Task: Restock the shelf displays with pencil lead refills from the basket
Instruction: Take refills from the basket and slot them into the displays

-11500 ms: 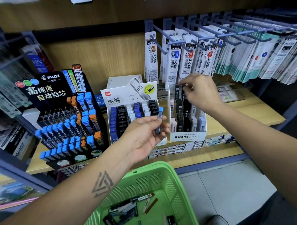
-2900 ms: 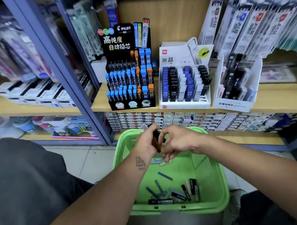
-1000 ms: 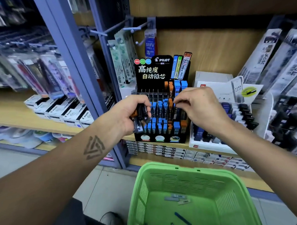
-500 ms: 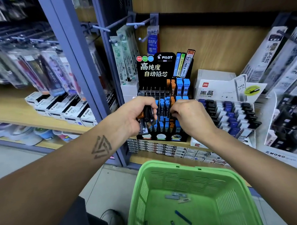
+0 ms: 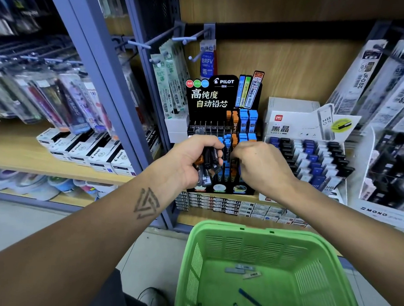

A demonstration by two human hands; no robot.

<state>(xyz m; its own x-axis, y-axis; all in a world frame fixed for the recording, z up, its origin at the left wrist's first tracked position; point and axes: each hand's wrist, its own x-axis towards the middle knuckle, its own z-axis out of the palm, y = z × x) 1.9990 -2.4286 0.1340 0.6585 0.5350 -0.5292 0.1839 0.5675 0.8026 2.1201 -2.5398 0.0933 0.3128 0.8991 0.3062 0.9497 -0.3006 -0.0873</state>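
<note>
Stationery aisle, wooden shelf [image 5: 20, 151], and the black Pilot display [image 5: 225, 133] sits dead centre on it. Its right columns are filled with blue and orange refills, the upper-left slots look bare, so restocking seems partway done. Below the display, the green basket [image 5: 225, 230] holds only a few loose refills [image 5: 250, 295]. Left hand [image 5: 192, 162], just in front of the display, curls tight around a bundle of dark refill cases [image 5: 209, 163]. Right hand [image 5: 259, 166], fingers bunched at the display's middle columns; whether they pinch one, I cannot tell.

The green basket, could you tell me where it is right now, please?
In the head view, the green basket sits low and right of centre, below both hands and in front of the shelf holding the black Pilot display.
</note>
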